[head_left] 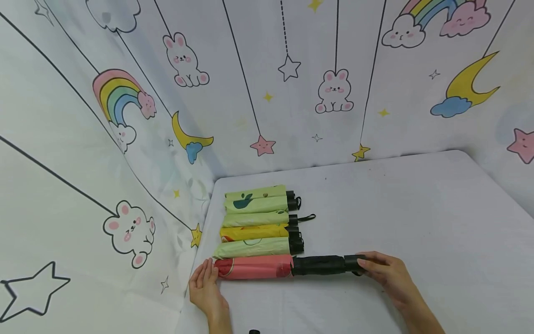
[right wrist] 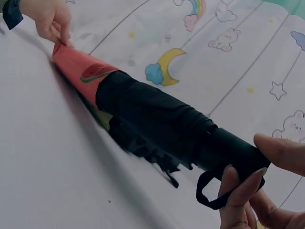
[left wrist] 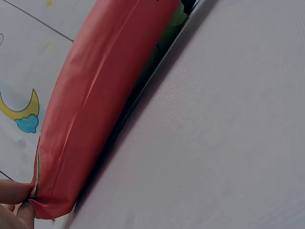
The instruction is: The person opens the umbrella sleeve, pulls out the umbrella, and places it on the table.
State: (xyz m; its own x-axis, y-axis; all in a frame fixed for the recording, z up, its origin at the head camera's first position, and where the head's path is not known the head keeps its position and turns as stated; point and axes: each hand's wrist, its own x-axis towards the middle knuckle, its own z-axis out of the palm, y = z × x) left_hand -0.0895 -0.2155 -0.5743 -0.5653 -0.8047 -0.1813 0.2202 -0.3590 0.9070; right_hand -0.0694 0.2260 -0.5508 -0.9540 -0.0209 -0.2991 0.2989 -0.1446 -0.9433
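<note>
A black folding umbrella (head_left: 319, 265) lies partly inside a red watermelon-print sleeve (head_left: 256, 267); its handle and much of its folded canopy show. My left hand (head_left: 204, 287) pinches the closed far end of the sleeve between thumb and fingers, clearly seen in the left wrist view (left wrist: 16, 202). At the other end my right hand (head_left: 385, 273) holds the umbrella's handle (right wrist: 233, 152) between thumb and fingers. A black wrist loop (right wrist: 205, 191) hangs by those fingers. The rest of the umbrella is hidden in the sleeve.
Just beyond lies a row of several sleeved umbrellas, light green ones (head_left: 256, 248) and a yellow one (head_left: 254, 233), black handles toward the right. A small black object (head_left: 254, 331) shows at the bottom edge. Printed cloth (head_left: 300, 116) hangs behind the white table (head_left: 417, 222).
</note>
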